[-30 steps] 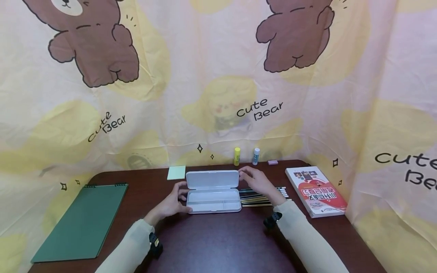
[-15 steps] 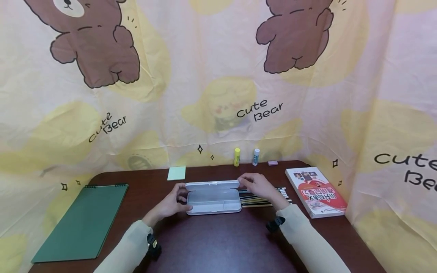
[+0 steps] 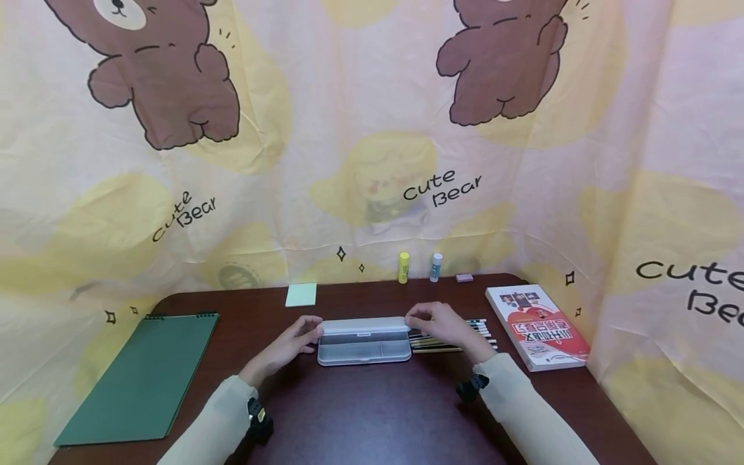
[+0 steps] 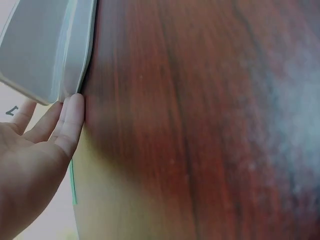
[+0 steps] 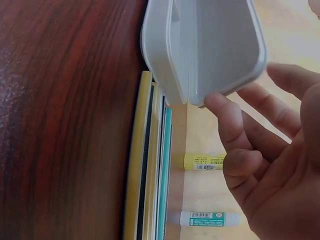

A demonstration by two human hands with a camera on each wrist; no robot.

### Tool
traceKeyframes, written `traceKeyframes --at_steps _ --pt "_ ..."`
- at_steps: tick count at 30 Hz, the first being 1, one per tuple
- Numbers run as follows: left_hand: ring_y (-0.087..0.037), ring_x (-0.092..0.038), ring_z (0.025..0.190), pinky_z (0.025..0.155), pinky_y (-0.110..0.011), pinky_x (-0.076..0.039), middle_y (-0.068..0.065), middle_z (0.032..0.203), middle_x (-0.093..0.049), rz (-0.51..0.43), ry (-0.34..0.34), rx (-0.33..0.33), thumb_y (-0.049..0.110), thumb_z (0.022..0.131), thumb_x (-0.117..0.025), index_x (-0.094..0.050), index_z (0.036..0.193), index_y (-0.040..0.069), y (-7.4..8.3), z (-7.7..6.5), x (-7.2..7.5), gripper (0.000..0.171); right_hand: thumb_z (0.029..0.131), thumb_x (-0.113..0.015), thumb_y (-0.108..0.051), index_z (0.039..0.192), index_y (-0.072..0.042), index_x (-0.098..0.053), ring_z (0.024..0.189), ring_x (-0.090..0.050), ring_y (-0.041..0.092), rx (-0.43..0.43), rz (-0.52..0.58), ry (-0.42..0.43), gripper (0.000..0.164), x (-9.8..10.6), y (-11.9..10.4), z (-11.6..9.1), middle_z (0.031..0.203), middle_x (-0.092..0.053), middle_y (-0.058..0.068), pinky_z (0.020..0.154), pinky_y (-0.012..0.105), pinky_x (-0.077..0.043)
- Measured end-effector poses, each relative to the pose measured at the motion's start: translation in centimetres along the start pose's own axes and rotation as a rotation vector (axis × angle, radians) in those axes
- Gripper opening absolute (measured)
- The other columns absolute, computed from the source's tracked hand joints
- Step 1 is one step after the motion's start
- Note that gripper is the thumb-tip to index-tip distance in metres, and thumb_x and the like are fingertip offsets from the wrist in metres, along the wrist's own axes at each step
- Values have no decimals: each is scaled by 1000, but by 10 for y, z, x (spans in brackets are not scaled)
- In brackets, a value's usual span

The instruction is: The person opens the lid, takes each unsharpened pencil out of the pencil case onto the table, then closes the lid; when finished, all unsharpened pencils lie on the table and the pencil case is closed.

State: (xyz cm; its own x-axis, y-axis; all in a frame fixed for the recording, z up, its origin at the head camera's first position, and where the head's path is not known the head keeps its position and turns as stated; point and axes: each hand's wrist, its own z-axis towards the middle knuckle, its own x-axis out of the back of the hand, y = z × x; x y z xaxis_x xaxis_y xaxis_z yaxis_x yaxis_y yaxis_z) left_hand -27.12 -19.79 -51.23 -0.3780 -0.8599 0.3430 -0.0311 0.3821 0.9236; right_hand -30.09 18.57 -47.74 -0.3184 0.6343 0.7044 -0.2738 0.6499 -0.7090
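A whitish translucent pencil case (image 3: 365,352) lies on the table in the middle of the head view, its lid (image 3: 363,325) tilted partway over the compartments. My left hand (image 3: 286,344) holds the left end of the case, its fingertips at the lid and the end wall in the left wrist view. At the lid's right end, my right hand (image 3: 444,326) holds the corner between thumb and fingers. Beside the case's right end, partly under that hand, lie several pencils (image 5: 150,165).
A green spiral pad (image 3: 139,381) lies at the left and a red-and-white book (image 3: 537,328) at the right. Along the back stand a yellow glue stick (image 3: 403,268) and a white-blue glue stick (image 3: 436,267). Sticky notes (image 3: 301,294) and a pink eraser (image 3: 464,278) lie there too.
The lid has swung from upright down toward the near side. My right hand has moved lower with it. My left thumb has shifted from the case's front corner up to the lid.
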Motion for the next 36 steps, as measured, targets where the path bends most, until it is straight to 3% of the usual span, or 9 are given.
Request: traceKeyframes --at_steps 4,9,15,24,36 --pt "-27 -56 123 101 -45 -49 -10 144 -48 51 -2 2 42 92 -70 -44 143 15 1 -2 2 63 94 -68 -37 109 -23 -74 88 -62 14 40 -28 -34 21 -3 1 -4 101 -74 -6 80 35 -54" --pt "-22 -58 116 97 -43 -48 -6 141 -54 141 8 -10 38 85 -79 -49 143 19 -1 -2 2 69 92 -72 -36 116 -23 -73 102 -65 14 49 -49 -63 27 -9 4 -7 110 -74 -7 95 45 -53" --pt "-21 -59 114 94 -40 -48 -5 141 -55 212 8 -22 38 82 -82 -46 148 17 -1 0 1 78 87 -77 -37 120 -24 -71 105 -65 19 23 -62 -50 36 -14 7 -7 115 -72 -3 96 46 -53" --pt "-21 -58 114 92 -42 -50 -3 139 -56 252 19 -2 42 79 -82 -44 150 19 -2 2 -1 84 84 -80 -37 121 -24 -70 106 -65 19 20 -85 -33 40 -18 10 -5 114 -72 -3 95 45 -53" --pt "-19 -61 109 86 -35 -51 -6 133 -60 299 34 -41 37 77 -86 -45 149 15 -5 4 -3 86 83 -81 -39 122 -27 -68 104 -64 18 -7 -111 -32 43 -22 14 -6 114 -70 -4 94 44 -53"
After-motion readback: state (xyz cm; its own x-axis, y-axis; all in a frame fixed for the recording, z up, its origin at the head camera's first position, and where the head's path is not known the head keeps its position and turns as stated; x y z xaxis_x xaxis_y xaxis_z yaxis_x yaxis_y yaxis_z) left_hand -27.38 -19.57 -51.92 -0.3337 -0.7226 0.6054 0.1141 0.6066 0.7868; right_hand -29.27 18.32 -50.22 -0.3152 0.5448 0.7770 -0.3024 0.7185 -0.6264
